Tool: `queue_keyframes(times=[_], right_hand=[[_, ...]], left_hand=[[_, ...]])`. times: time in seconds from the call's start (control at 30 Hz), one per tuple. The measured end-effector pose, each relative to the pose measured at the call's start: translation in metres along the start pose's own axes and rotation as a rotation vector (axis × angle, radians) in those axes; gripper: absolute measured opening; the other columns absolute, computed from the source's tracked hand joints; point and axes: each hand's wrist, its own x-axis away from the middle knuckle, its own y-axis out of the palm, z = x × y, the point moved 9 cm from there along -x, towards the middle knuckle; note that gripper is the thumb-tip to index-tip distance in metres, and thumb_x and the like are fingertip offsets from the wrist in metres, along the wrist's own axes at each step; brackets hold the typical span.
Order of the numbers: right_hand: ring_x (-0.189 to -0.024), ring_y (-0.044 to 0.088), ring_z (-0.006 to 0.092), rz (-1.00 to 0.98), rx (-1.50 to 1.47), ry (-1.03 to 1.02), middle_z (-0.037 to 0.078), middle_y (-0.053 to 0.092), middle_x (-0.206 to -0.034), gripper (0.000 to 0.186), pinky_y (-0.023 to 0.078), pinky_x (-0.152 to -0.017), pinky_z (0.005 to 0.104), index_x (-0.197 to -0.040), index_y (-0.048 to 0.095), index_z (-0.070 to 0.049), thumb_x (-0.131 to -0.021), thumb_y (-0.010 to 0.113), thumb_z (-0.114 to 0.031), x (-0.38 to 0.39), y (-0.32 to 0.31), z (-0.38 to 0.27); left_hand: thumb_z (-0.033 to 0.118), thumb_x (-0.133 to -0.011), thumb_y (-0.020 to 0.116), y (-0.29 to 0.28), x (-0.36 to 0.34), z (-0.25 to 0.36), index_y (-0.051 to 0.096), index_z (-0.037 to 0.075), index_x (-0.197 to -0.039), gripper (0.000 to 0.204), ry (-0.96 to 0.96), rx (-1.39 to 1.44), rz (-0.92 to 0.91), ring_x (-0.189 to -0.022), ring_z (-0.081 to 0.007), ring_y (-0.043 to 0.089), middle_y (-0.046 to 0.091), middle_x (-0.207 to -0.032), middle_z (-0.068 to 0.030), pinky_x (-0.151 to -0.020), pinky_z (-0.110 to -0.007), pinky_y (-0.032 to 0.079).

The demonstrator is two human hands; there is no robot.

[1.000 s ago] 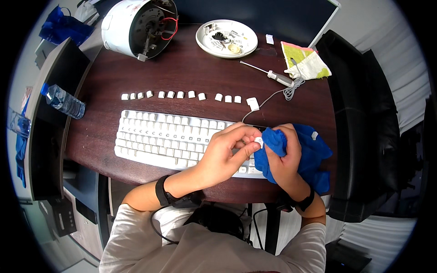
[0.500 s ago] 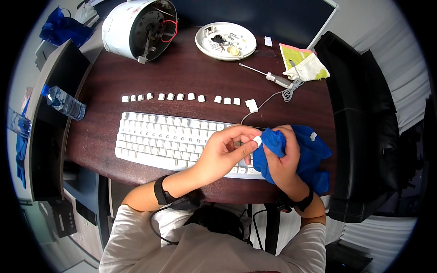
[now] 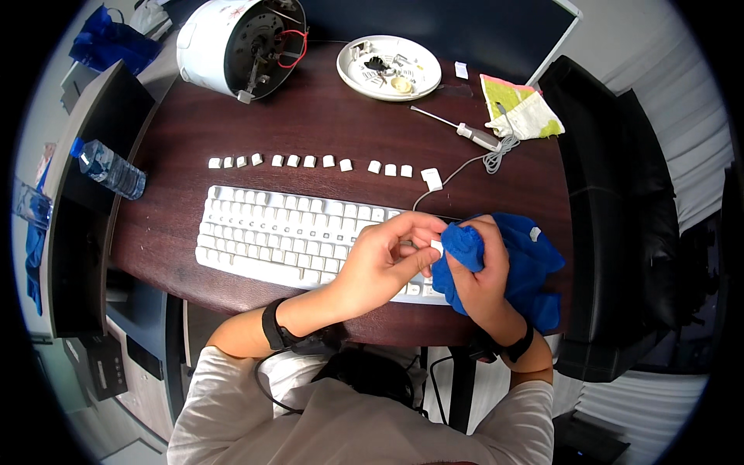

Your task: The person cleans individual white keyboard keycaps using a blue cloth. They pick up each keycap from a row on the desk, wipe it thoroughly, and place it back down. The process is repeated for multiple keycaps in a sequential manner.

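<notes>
Between thumb and fingers, my left hand (image 3: 387, 260) pinches a small white keycap (image 3: 437, 247). My right hand (image 3: 482, 271) is closed on a blue cloth (image 3: 463, 246), whose bunched tip presses against the keycap. The rest of the cloth spreads over the table and hides the right end of the white keyboard (image 3: 267, 271). A small white piece, too small to make out, lies on the cloth's right part. Beyond the keyboard, several loose white keycaps (image 3: 310, 161) stand in a row with gaps.
A screwdriver (image 3: 477, 136), a coiled grey cable (image 3: 496, 160) and a patterned cloth (image 3: 527, 112) lie at the right back. Behind stand a white dish (image 3: 422, 87) of small parts and an opened white pot-like appliance (image 3: 209, 50). A water bottle (image 3: 112, 170) is at the left edge.
The keycap has turned between my left fingers, showing another side against the cloth. Both hands stay nearly in place; the view has shifted slightly.
</notes>
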Motion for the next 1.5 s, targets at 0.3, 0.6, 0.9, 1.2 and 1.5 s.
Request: queue_keyframes(times=[0.3,0.6,0.9,1.2,1.5], right_hand=[[-0.074,0.056,0.0218,-0.005,0.008,-0.012,0.012,0.054,-0.087,0.025,0.045,-0.066,0.03,-0.098,0.052,-0.001,-0.077,0.066,0.002,0.0,-0.001,-0.001],[-0.074,0.057,0.0218,-0.03,-0.016,-0.013,0.012,0.055,-0.087,0.026,0.046,-0.066,0.0295,-0.098,0.052,-0.001,-0.077,0.066,0.002,0.001,0.005,0.0],[-0.076,0.056,0.0174,0.039,0.003,0.023,0.011,0.055,-0.089,0.022,0.045,-0.069,0.0275,-0.101,0.054,0.001,-0.082,0.064,-0.003,-0.004,-0.012,0.003],[-0.079,0.057,0.0177,0.003,-0.022,0.067,0.011,0.056,-0.092,0.02,0.045,-0.072,0.0265,-0.102,0.055,0.002,-0.084,0.062,-0.003,-0.005,-0.012,0.005],[-0.082,0.062,0.0214,-0.01,0.008,-0.007,0.012,0.06,-0.095,0.023,0.049,-0.071,0.0284,-0.102,0.056,-0.001,-0.081,0.066,-0.003,-0.003,-0.006,-0.002]], left_hand=[[-0.007,-0.087,0.056,0.005,0.001,-0.003,0.05,0.0,-0.11,0.024,-0.019,-0.035,-0.005,-0.078,-0.0079,0.058,0.059,-0.092,-0.0059,-0.067,-0.022,0.051],[-0.008,-0.087,0.055,-0.006,0.0,0.002,0.044,0.002,-0.113,0.03,0.04,0.134,0.07,-0.077,-0.0087,0.059,0.06,-0.093,-0.0063,-0.066,-0.022,0.051],[-0.006,-0.087,0.056,-0.017,0.003,0.006,0.05,0.0,-0.107,0.022,0.084,0.056,0.211,-0.08,-0.0056,0.059,0.062,-0.096,-0.0049,-0.07,-0.019,0.049],[-0.007,-0.085,0.059,-0.022,0.002,-0.01,0.058,0.0,-0.105,0.021,-0.094,0.213,0.169,-0.08,-0.0081,0.059,0.063,-0.089,-0.004,-0.073,-0.02,0.048],[0.0,-0.087,0.061,-0.004,0.003,-0.002,0.06,0.0,-0.102,0.015,-0.03,0.005,0.111,-0.07,-0.0044,0.056,0.061,-0.08,-0.0013,-0.064,-0.019,0.047]])
